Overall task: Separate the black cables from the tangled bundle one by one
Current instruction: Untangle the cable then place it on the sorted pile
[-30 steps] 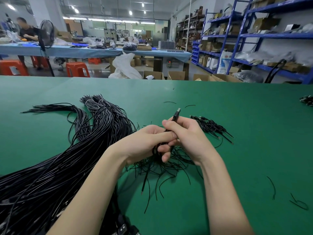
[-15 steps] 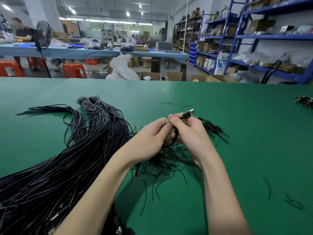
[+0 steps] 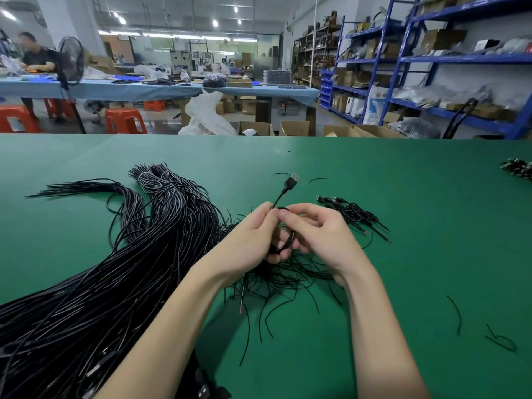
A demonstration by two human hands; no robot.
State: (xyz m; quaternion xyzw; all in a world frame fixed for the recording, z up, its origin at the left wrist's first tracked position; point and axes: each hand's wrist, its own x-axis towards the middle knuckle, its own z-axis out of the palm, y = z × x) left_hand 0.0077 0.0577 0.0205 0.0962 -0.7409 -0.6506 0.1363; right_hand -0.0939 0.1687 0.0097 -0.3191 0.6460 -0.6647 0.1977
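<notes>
A thick bundle of black cables [image 3: 121, 269] sprawls over the left of the green table [image 3: 403, 197]. Both hands meet above a loose tangle of thin black wires [image 3: 288, 280]. My left hand [image 3: 253, 240] grips one black USB cable [image 3: 290, 184] whose plug sticks up and away past my fingers. My right hand [image 3: 313, 234] pinches the same cable, which curls into a small loop between the two hands. A small pile of separated cables [image 3: 354, 211] lies just right of my hands.
Short wire scraps [image 3: 501, 339] lie at the front right, and two more [image 3: 316, 179] beyond the plug. Another cable heap [image 3: 518, 168] sits at the far right edge. Past the table stand boxes, blue shelving [image 3: 431, 59], orange stools and a person at a far bench.
The plug has swung from beside my right fingers to standing higher and farther out. My hands shifted slightly and the cable now forms a loop between them.
</notes>
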